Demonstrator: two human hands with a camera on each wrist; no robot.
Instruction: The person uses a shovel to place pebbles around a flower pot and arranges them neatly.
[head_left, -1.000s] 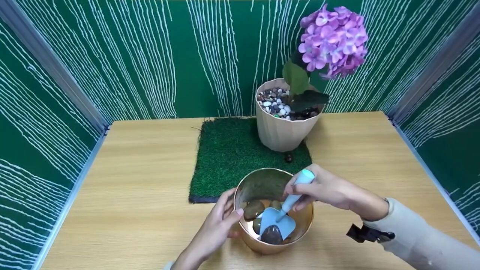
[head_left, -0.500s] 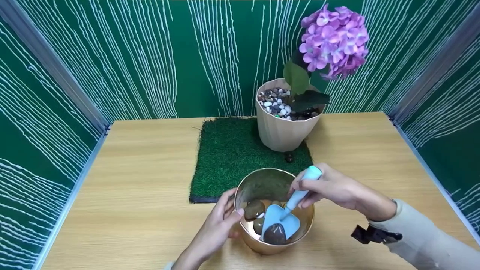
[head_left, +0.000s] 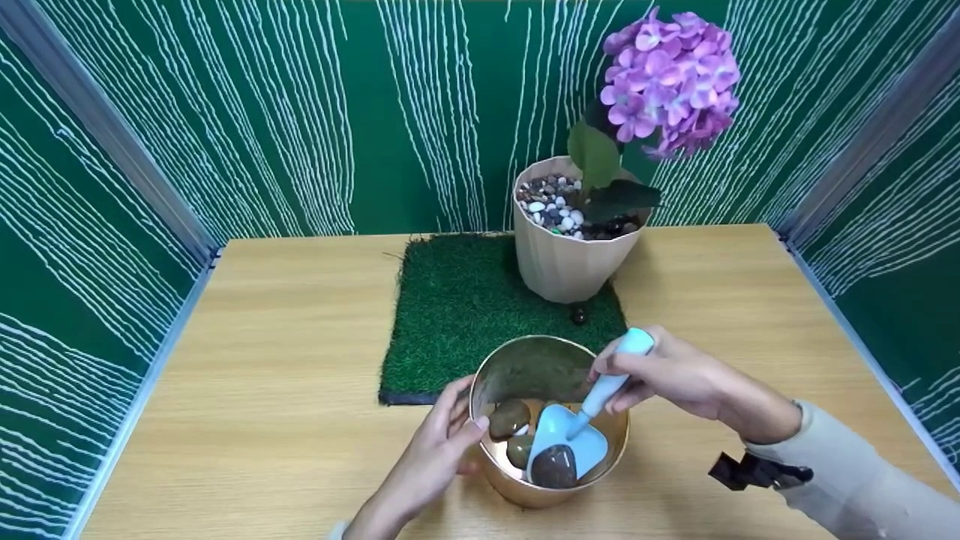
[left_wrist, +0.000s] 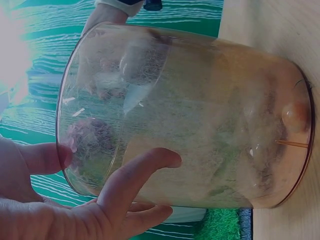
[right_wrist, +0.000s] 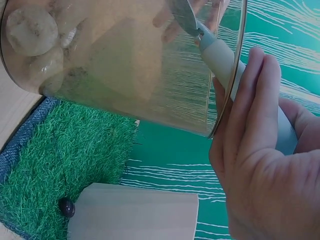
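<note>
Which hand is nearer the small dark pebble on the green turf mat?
Right. In the head view, the right hand, gripping the pale blue trowel, is below and right of the pebble; the left hand, gripping the round amber container, lies farther, lower left.

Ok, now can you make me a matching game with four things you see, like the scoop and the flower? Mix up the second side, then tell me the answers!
Things:
1. scoop
2. big dark stone
3. flower
4. grass mat

Place or colour:
A. under the plant pot
B. light blue
C. purple
D. resting on the scoop

Right pairs:
1 goes with B
2 goes with D
3 goes with C
4 goes with A
</note>
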